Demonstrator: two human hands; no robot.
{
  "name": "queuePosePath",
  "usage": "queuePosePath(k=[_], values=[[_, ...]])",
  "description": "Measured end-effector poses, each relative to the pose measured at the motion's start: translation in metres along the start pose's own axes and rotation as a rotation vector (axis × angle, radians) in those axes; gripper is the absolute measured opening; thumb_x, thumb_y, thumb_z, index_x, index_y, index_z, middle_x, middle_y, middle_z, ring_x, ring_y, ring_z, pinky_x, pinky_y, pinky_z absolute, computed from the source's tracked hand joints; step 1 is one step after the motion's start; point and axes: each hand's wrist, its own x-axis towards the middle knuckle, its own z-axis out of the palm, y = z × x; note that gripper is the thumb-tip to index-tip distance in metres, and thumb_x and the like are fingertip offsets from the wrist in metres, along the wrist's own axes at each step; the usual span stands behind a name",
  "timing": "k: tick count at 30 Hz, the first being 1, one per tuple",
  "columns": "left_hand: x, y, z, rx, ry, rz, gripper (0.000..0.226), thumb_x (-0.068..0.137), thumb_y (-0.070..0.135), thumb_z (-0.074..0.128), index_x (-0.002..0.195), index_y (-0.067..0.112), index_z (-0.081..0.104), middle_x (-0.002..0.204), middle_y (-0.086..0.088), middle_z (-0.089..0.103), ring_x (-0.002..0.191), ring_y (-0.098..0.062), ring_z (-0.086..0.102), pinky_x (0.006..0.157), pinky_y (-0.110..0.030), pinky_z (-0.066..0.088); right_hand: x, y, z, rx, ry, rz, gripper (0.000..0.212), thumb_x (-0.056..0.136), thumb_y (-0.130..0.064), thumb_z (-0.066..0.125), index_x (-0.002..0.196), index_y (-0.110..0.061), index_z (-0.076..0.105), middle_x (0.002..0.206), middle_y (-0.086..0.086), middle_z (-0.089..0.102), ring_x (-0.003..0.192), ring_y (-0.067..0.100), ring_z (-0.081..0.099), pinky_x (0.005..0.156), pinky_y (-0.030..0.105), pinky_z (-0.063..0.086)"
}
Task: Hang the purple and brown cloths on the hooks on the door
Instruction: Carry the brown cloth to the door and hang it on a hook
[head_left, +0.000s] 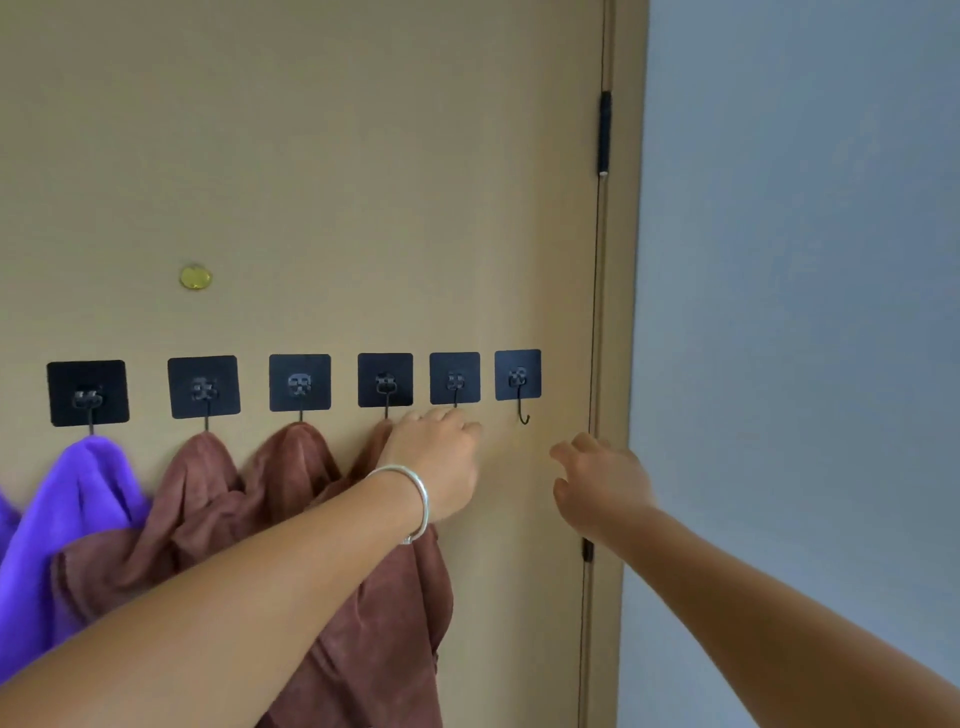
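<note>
Purple cloth (67, 525): I saw it hung from the leftmost hook (88, 393).
Brown cloth (218, 509): draped over the next three hooks on the door (332, 182).
Left hand (439, 462): at the fifth hook (455, 378), against the cloth's edge; grip indiscernible.
Right hand (597, 486): fingers loosely spread, holding nothing, below the bare sixth hook (519, 384).

Soft, even daylight fills the scene, moderately bright, with no glare. Faint shadows fall on the tan door (332, 156) beneath both hands. The whole picture is slightly soft; the black hook plates (300, 382) look smeared and blocky. Wide-angle distortion bends the door's edge and stretches the forearms.
</note>
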Motion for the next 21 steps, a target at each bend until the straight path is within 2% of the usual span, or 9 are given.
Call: queuePosePath(k=[5,9,14,21], values=[[0.013,0.018,0.01,-0.111,0.003,0.117,0.036,0.094,0.032,0.04,0.126,0.019,0.05,0.121,-0.003,0.053,0.112,-0.024,0.05,0.091,-0.039,0.038,-0.024,0.02,-0.021,-0.134,-0.014,0.131,0.037,0.093,-0.022,0.042,0.129,-0.022,0.05,0.122,0.002,0.054,0.109,0.022,0.051,0.09,0.035,0.043],[0.011,0.027,0.015,-0.195,0.065,0.219,0.033,0.093,0.032,0.042,0.123,0.021,0.051,0.121,-0.001,0.055,0.108,-0.023,0.052,0.087,-0.038,0.04,-0.05,0.019,-0.035,-0.169,-0.046,0.236,0.043,0.095,-0.026,0.042,0.137,-0.026,0.043,0.131,0.0,0.05,0.117,0.021,0.048,0.096,0.035,0.041],[0.006,0.042,0.009,-0.324,0.12,0.319,0.033,0.093,0.03,0.042,0.123,0.021,0.05,0.113,0.0,0.057,0.104,-0.021,0.052,0.084,-0.035,0.04,-0.096,0.014,-0.057,-0.235,-0.035,0.352,0.043,0.094,-0.027,0.042,0.137,-0.027,0.044,0.131,0.001,0.05,0.114,0.024,0.049,0.093,0.034,0.041],[-0.016,0.11,-0.026,-0.476,0.177,0.526,0.027,0.09,0.03,0.046,0.115,0.02,0.051,0.113,-0.003,0.056,0.106,-0.025,0.054,0.081,-0.036,0.039,-0.186,0.019,-0.108,-0.401,-0.031,0.549,0.042,0.091,-0.03,0.045,0.133,-0.029,0.048,0.127,0.0,0.053,0.116,0.023,0.051,0.094,0.035,0.04]])
